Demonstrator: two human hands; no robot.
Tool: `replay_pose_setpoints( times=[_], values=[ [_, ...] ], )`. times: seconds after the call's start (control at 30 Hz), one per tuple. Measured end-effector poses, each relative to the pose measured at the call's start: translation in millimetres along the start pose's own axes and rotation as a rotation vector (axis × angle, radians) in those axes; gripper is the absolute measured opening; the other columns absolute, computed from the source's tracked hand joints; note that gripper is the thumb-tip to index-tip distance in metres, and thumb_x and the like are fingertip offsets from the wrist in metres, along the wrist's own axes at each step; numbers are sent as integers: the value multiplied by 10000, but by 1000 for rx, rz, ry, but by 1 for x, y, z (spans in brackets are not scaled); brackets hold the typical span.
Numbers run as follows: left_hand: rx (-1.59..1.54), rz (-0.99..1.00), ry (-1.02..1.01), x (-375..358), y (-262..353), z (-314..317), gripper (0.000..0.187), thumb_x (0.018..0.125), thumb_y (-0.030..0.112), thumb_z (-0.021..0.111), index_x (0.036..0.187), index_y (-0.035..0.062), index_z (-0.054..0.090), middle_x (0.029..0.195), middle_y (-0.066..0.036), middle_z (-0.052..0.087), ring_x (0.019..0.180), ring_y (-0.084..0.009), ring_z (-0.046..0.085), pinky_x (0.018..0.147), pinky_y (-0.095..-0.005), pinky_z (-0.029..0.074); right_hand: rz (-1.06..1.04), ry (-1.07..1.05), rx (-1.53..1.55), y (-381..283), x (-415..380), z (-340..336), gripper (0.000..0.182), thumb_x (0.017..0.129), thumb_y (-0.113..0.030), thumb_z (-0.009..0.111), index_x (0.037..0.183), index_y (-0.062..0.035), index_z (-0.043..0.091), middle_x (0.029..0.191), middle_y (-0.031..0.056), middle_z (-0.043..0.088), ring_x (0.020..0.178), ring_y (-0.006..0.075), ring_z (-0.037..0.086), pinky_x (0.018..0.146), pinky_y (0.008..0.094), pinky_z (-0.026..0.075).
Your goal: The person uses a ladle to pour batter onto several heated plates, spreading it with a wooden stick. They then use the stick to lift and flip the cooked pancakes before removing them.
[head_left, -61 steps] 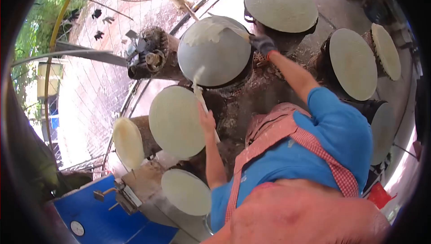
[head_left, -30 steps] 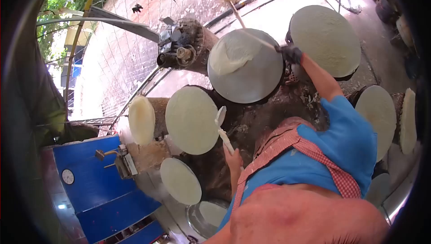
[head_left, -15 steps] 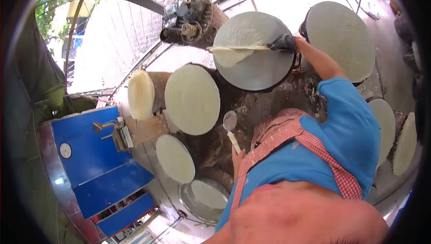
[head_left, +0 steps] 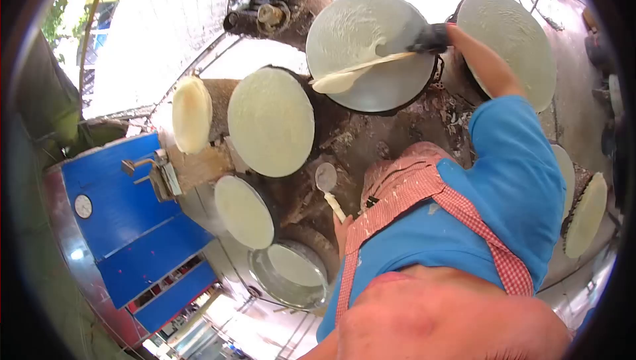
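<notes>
My right hand [head_left: 430, 39], in a black glove, is closed on one end of a long pale stick [head_left: 391, 59] held across a large round griddle [head_left: 391, 91]. Pale batter [head_left: 336, 82] clings to the stick's far end, over the griddle's lower left edge. A thin layer of batter spreads over the griddle's upper part. My left hand [head_left: 342, 231] is bare and wrapped round the pale handle of a ladle [head_left: 326, 177], beside my apron.
Round griddles coated in batter stand at left [head_left: 271, 121], lower left [head_left: 244, 213] and right [head_left: 507, 48]. A metal basin [head_left: 288, 274] sits lower left. A browned round sheet [head_left: 191, 115] lies further left. A rusty motor-like machine [head_left: 271, 12] stands beyond.
My right hand has moved slightly, and the stick now slants down to the left. The batter has shifted toward the griddle's lower left. The whole view has shifted a little.
</notes>
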State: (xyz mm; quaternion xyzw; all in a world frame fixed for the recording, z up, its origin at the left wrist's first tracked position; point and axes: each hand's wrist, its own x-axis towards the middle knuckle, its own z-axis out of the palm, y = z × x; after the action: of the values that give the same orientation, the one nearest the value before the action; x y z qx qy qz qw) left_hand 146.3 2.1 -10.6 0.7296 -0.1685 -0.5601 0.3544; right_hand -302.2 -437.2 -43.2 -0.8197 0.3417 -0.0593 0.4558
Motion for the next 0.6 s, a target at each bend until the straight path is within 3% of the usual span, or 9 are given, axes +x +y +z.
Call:
replay_pose_setpoints(
  times=[0.03,0.1,0.2,0.23,0.27,0.3,0.43,0.47,0.6],
  values=[
    [-72,-24,-18,-3,-1,0,580,766,31,522,1285,69,265,746,-35,467,601,-101,451,522,-228,390,523,-160,38,-39,-28,-12,227,766,-302,574,837,-92,626,550,27,512,439,112,457,411,276,397],
    [-1,22,18,3,-16,-6,585,759,29,533,1278,58,264,706,-17,445,581,-92,439,510,-218,381,62,-119,301,229,-41,35,313,790,-372,535,745,-71,607,531,21,500,454,103,466,429,248,402],
    [21,23,57,11,-62,-32,578,746,4,536,1264,60,287,696,-6,444,536,-77,411,472,-202,351,716,-25,-138,-67,-25,-39,347,789,-390,528,715,-59,603,505,9,478,434,95,443,401,224,366],
    [24,24,46,9,-60,-31,578,746,4,536,1264,60,287,696,-6,444,536,-77,411,472,-202,351,707,270,209,-26,3,-24,283,747,-344,589,730,-63,622,494,1,474,394,83,409,349,222,313],
    [-43,16,77,3,-53,-28,579,744,0,534,1265,63,288,693,-4,443,533,-79,415,467,-203,349,381,280,306,-28,21,-24,244,702,-311,638,762,-75,641,501,-1,483,393,87,401,352,227,314],
    [-109,6,108,-5,-43,-24,581,743,-4,532,1266,65,288,689,-3,442,529,-80,419,463,-204,348,402,190,520,-46,32,-24,252,684,-300,657,803,-78,646,501,-12,480,397,83,401,354,232,320],
    [-121,-29,76,-6,-58,-62,602,739,-13,537,1276,72,277,760,-13,468,580,-83,443,481,-200,361,324,-118,74,-32,-33,-30,220,700,-304,627,663,-89,600,468,-9,461,387,82,406,328,240,302],
    [-189,-15,83,-1,-64,-68,592,739,-14,541,1268,66,288,763,-20,481,566,-93,444,487,-200,365,744,-22,-10,-42,-76,-26,253,713,-324,605,628,-88,573,451,9,447,377,86,407,328,261,319],
    [-206,-177,-31,-2,-16,-79,588,750,-36,498,1249,151,251,586,16,353,428,-69,347,329,-195,273,1041,-102,-94,-39,-271,37,235,745,-297,565,725,-63,582,559,72,529,500,191,519,459,325,415]
  ],
)
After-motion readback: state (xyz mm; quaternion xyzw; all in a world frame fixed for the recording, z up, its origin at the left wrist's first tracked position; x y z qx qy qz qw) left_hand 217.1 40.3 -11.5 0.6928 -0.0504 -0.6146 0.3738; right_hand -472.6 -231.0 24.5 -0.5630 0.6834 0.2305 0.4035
